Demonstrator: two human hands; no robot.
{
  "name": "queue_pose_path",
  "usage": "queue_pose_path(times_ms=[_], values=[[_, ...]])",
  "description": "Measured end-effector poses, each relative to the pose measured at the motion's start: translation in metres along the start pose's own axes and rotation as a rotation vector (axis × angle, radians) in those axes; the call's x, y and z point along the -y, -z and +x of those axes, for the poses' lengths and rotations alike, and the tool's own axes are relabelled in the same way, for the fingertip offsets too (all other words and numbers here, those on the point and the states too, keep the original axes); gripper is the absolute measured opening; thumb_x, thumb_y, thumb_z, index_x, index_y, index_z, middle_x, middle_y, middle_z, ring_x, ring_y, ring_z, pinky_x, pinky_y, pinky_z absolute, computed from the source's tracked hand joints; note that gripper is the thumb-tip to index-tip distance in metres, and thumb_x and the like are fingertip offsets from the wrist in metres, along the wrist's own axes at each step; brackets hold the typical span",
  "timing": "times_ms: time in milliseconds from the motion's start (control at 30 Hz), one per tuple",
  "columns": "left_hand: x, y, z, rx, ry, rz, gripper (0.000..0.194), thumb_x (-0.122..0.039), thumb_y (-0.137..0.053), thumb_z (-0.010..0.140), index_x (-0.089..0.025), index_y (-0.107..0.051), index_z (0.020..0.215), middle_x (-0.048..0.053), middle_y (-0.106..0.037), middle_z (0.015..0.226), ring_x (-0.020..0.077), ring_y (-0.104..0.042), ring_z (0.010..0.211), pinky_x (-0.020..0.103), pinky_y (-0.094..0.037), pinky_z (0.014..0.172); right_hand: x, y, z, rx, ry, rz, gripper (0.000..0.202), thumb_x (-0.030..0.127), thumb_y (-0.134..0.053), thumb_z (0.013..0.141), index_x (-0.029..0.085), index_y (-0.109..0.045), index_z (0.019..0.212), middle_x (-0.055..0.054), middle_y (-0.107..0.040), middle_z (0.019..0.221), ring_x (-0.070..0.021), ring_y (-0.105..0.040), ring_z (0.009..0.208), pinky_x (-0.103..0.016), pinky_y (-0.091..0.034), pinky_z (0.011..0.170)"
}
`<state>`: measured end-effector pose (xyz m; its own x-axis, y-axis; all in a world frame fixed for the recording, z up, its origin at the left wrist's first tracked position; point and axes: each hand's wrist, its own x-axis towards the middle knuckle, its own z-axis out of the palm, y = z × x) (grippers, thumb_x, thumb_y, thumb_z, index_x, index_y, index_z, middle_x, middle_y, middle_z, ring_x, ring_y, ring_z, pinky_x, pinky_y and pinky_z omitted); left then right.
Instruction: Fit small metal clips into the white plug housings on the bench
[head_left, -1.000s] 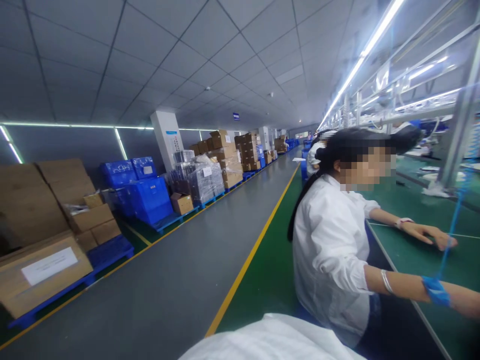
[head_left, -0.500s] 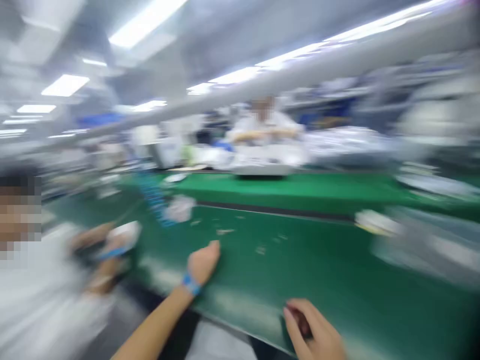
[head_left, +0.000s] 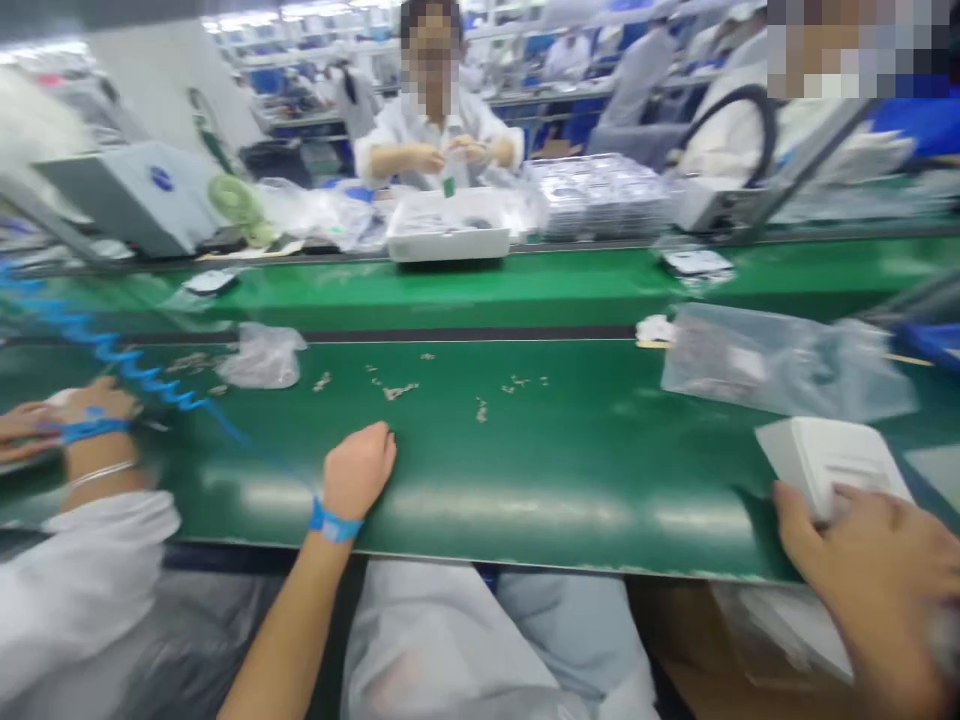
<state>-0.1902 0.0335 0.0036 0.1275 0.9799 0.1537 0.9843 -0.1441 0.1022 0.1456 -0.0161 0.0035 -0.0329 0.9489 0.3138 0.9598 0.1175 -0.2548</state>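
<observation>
Since the earlier frame the view has swung round, and the right hand point(head_left: 862, 545) has gone from beside the counter's front edge out to the right, where it now touches a white device point(head_left: 847, 460). That hand is partly open, thumb at the device's near left corner and fingers bent over its near end; I cannot tell how firm the hold is (the wrist is blurred). The device is toward the right part of the green counter point(head_left: 570, 450), nearer the front edge than the far one.

The left hand point(head_left: 360, 470) is curled into a loose fist just in from the front edge, its forearm crossing that edge; whether anything is inside I cannot tell. A blue wristband point(head_left: 335, 522) circles its wrist.

Small scattered pieces point(head_left: 397, 390) lie between the left hand and the counter's far edge, with a crumpled bag point(head_left: 262, 355) to their left. Near the far edge, behind the device, is a clear plastic bag point(head_left: 780, 365). A co-worker's hand point(head_left: 97, 410) is at the counter's left, and a white tray point(head_left: 450, 240) sits beyond the far edge.
</observation>
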Motion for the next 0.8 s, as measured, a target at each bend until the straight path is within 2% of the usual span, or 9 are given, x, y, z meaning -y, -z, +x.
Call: queue_pose_path(times_ms=[100, 233, 300, 400, 467, 533, 600, 700, 800], values=[[0.020, 0.009, -0.001, -0.022, -0.039, 0.016, 0.026, -0.025, -0.037, 0.100, -0.020, -0.062, 0.106, 0.008, -0.067, 0.096, 0.0213, -0.062, 0.088, 0.030, -0.043, 0.073, -0.002, -0.015, -0.017, -0.037, 0.038, 0.035, 0.027, 0.039, -0.056, 0.088, 0.020, -0.066, 0.104, -0.014, -0.061, 0.104, -0.0307, -0.052, 0.100, -0.041, -0.042, 0.083], [-0.022, 0.004, 0.030, -0.141, -0.206, -0.290, 0.020, -0.023, -0.043, 0.097, -0.021, -0.062, 0.102, 0.004, -0.063, 0.091, 0.0174, -0.059, 0.084, 0.028, -0.043, 0.077, -0.020, 0.000, -0.046, -0.143, -0.001, -0.051, 0.027, 0.040, -0.051, 0.093, 0.020, -0.067, 0.101, -0.015, -0.063, 0.109, -0.0313, -0.054, 0.102, -0.040, -0.041, 0.079], [-0.048, -0.001, 0.045, -0.168, -0.235, -0.498, 0.015, -0.025, -0.048, 0.094, -0.020, -0.062, 0.096, 0.002, -0.059, 0.083, 0.0153, -0.055, 0.076, 0.028, -0.044, 0.073, -0.014, 0.011, -0.041, -0.073, 0.075, -0.040, 0.027, 0.040, -0.049, 0.097, 0.020, -0.067, 0.095, -0.013, -0.065, 0.107, -0.0298, -0.056, 0.099, -0.040, -0.040, 0.078], [-0.071, -0.007, 0.050, -0.085, -0.353, -0.741, 0.016, -0.028, -0.057, 0.090, -0.017, -0.062, 0.100, 0.003, -0.057, 0.085, 0.0144, -0.053, 0.076, 0.027, -0.046, 0.071, 0.005, 0.021, 0.004, 0.157, 0.238, 0.140, 0.026, 0.036, -0.047, 0.099, 0.021, -0.064, 0.086, -0.007, -0.066, 0.092, -0.0230, -0.059, 0.087, -0.035, -0.041, 0.075], [-0.073, -0.008, 0.046, -0.025, -0.497, -0.789, 0.025, -0.030, -0.060, 0.088, -0.017, -0.062, 0.109, 0.006, -0.060, 0.099, 0.0171, -0.056, 0.091, 0.030, -0.049, 0.083, 0.014, 0.019, 0.050, 0.172, 0.255, 0.249, 0.018, 0.029, -0.048, 0.099, 0.020, -0.063, 0.093, -0.006, -0.066, 0.091, -0.0200, -0.060, 0.085, -0.032, -0.043, 0.075], [-0.068, -0.007, 0.039, -0.002, -0.615, -0.762, 0.038, -0.034, -0.063, 0.086, -0.017, -0.060, 0.120, 0.010, -0.058, 0.115, 0.0215, -0.053, 0.107, 0.036, -0.046, 0.098, 0.018, 0.007, 0.094, 0.193, 0.303, 0.223, 0.012, 0.021, -0.052, 0.096, 0.019, -0.063, 0.096, -0.007, -0.066, 0.096, -0.0195, -0.060, 0.088, -0.031, -0.044, 0.078], [-0.062, -0.005, 0.034, 0.023, -0.674, -0.707, 0.048, -0.039, -0.066, 0.084, -0.018, -0.058, 0.127, 0.012, -0.055, 0.123, 0.0248, -0.049, 0.115, 0.042, -0.043, 0.105, 0.018, -0.011, 0.126, 0.302, 0.351, 0.153, 0.010, 0.016, -0.055, 0.093, 0.018, -0.065, 0.093, -0.007, -0.065, 0.099, -0.0196, -0.060, 0.090, -0.031, -0.043, 0.079], [-0.058, -0.002, 0.031, 0.100, -0.721, -0.656, 0.049, -0.043, -0.065, 0.084, -0.021, -0.060, 0.128, 0.011, -0.057, 0.122, 0.0264, -0.047, 0.116, 0.045, -0.042, 0.106, 0.018, -0.034, 0.143, 0.372, 0.377, 0.111, 0.016, 0.008, -0.054, 0.090, 0.018, -0.064, 0.081, -0.007, -0.064, 0.091, -0.0192, -0.059, 0.084, -0.030, -0.042, 0.075], [-0.062, -0.003, 0.028, 0.074, -0.734, -0.689, 0.050, -0.044, -0.060, 0.087, -0.021, -0.058, 0.131, 0.012, -0.057, 0.123, 0.0268, -0.047, 0.116, 0.047, -0.041, 0.105, 0.017, -0.038, 0.137, 0.362, 0.406, 0.109, 0.020, 0.006, -0.049, 0.091, 0.018, -0.062, 0.082, -0.008, -0.063, 0.094, -0.0187, -0.059, 0.085, -0.030, -0.042, 0.075]])
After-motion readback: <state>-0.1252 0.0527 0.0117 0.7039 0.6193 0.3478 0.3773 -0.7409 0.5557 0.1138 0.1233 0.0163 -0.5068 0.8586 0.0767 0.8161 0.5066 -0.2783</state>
